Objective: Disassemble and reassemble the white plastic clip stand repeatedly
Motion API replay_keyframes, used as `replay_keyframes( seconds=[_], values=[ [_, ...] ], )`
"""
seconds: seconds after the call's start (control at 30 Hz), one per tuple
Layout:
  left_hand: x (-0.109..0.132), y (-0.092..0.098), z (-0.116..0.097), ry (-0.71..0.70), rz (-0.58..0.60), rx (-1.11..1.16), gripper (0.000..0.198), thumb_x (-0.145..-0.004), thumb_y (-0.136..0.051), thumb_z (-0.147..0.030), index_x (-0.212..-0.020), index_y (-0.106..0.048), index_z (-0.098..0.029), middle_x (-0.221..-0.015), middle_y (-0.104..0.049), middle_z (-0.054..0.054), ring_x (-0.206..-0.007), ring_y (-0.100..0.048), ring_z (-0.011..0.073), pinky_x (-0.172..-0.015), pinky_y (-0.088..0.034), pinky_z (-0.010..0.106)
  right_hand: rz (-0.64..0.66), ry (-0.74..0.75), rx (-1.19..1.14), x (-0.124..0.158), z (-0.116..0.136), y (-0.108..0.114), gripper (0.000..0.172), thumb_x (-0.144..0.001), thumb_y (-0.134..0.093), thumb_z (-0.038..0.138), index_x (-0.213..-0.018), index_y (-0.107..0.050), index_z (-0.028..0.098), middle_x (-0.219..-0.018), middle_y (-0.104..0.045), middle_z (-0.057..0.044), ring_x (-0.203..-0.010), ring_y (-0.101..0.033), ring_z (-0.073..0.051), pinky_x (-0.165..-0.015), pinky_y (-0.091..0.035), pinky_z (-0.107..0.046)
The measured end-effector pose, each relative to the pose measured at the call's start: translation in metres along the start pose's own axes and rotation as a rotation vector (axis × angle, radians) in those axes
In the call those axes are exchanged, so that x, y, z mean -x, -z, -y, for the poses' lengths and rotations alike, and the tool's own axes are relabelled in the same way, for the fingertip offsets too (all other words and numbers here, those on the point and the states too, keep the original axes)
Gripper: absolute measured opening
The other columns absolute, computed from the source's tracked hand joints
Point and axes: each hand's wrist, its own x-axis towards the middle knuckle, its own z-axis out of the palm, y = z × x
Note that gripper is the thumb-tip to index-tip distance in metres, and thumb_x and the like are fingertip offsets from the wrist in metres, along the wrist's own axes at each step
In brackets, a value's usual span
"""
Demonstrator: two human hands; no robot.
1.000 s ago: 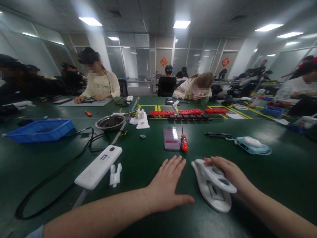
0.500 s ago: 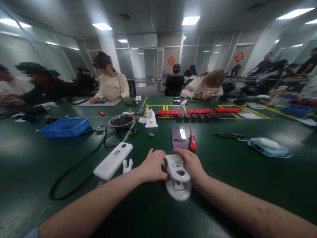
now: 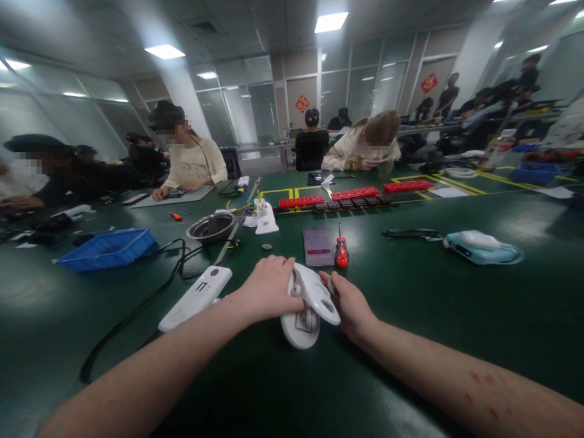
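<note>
A white plastic part with rounded ends and holes [image 3: 318, 293] stands tilted over the green table in front of me. Under it is a white oval base [image 3: 301, 337] with a recess, and I cannot tell whether the two are joined. My left hand [image 3: 271, 287] grips the tilted part from its left side, the thumb reaching into the gap above the base. Just right of the part, my right hand [image 3: 351, 301] has its fingers curled in a pinch near the part's edge. Something small and dark shows at those fingertips, too unclear to name.
Beyond my hands lie a phone [image 3: 318, 247] and a red-black screwdriver [image 3: 341, 250]. To the left are a white device marked 17 [image 3: 196, 298], a metal bowl [image 3: 210, 227], a blue tray [image 3: 107, 249] and black cable. A light-blue device [image 3: 481, 248] lies right. People sit across the table.
The white part has tipped and turned, opening a gap above its base on the left. My right hand has come away from its top to a pinch beside it. The view has shifted slightly.
</note>
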Motion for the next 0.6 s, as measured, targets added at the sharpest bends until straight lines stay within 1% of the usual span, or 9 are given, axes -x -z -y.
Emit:
replay_keyframes(
  seconds=[0.1,0.2,0.3,0.37,0.43,0.5,0.53,0.6],
  values=[
    [-0.002,0.004,-0.003,-0.007,-0.002,-0.041,0.082,-0.058,-0.052,-0.054,-0.125,-0.038,-0.008,-0.112,-0.050,0.015,-0.103,-0.044,0.0299,-0.091,-0.033,0.041,0.029,0.030,0.059,-0.001,-0.002,0.003,0.039,-0.073,-0.046,0.040,-0.099,-0.053,0.013,-0.102,-0.059,-0.010,-0.092,-0.056,-0.020,-0.083,-0.043,-0.032],
    [-0.001,0.002,0.001,0.019,0.023,-0.020,0.082,-0.058,-0.053,-0.054,-0.125,-0.037,-0.009,-0.115,-0.049,0.015,-0.105,-0.043,0.0300,-0.092,-0.033,0.041,0.049,0.078,0.157,-0.002,-0.005,0.006,0.041,-0.075,-0.041,0.043,-0.100,-0.052,0.012,-0.101,-0.059,-0.010,-0.091,-0.056,-0.020,-0.082,-0.043,-0.033],
    [0.003,-0.007,0.010,0.070,0.060,0.061,0.081,-0.059,-0.054,-0.051,-0.127,-0.035,-0.009,-0.121,-0.045,0.015,-0.109,-0.041,0.0297,-0.094,-0.032,0.041,0.063,0.157,0.307,-0.002,-0.005,0.010,0.043,-0.077,-0.035,0.044,-0.103,-0.050,0.013,-0.100,-0.058,-0.010,-0.090,-0.055,-0.020,-0.079,-0.043,-0.034],
    [0.008,-0.016,0.016,0.105,0.061,0.140,0.080,-0.060,-0.054,-0.049,-0.127,-0.034,-0.011,-0.124,-0.043,0.014,-0.112,-0.039,0.0286,-0.095,-0.031,0.040,0.069,0.238,0.444,-0.002,0.000,0.014,0.041,-0.078,-0.034,0.045,-0.100,-0.052,0.015,-0.097,-0.057,-0.008,-0.090,-0.054,-0.020,-0.079,-0.042,-0.035],
    [0.012,-0.026,0.020,0.137,0.032,0.222,0.077,-0.062,-0.054,-0.045,-0.128,-0.032,-0.012,-0.126,-0.042,0.012,-0.115,-0.037,0.0272,-0.097,-0.030,0.039,0.082,0.343,0.613,-0.003,0.010,0.021,0.034,-0.077,-0.038,0.045,-0.084,-0.056,0.018,-0.094,-0.056,-0.007,-0.090,-0.051,-0.020,-0.081,-0.037,-0.035],
    [0.016,-0.037,0.022,0.165,-0.005,0.294,0.074,-0.063,-0.054,-0.040,-0.129,-0.031,-0.013,-0.128,-0.040,0.011,-0.117,-0.035,0.0261,-0.099,-0.027,0.039,0.117,0.438,0.800,-0.004,0.020,0.029,0.030,-0.075,-0.043,0.044,-0.063,-0.054,0.019,-0.084,-0.055,-0.005,-0.087,-0.048,-0.020,-0.082,-0.033,-0.035],
    [0.018,-0.042,0.023,0.174,-0.021,0.327,0.073,-0.064,-0.054,-0.038,-0.129,-0.031,-0.013,-0.129,-0.039,0.010,-0.119,-0.034,0.0257,-0.100,-0.026,0.039,0.142,0.471,0.893,-0.005,0.024,0.033,0.030,-0.074,-0.045,0.043,-0.057,-0.052,0.019,-0.079,-0.054,-0.004,-0.084,-0.047,-0.020,-0.080,-0.033,-0.035],
    [0.021,-0.052,0.023,0.183,-0.041,0.384,0.070,-0.067,-0.052,-0.037,-0.129,-0.030,-0.013,-0.130,-0.037,0.010,-0.120,-0.032,0.0255,-0.101,-0.025,0.040,0.186,0.502,1.065,-0.006,0.030,0.039,0.030,-0.074,-0.049,0.041,-0.052,-0.052,0.019,-0.069,-0.051,-0.003,-0.076,-0.045,-0.019,-0.073,-0.032,-0.035]
  ],
)
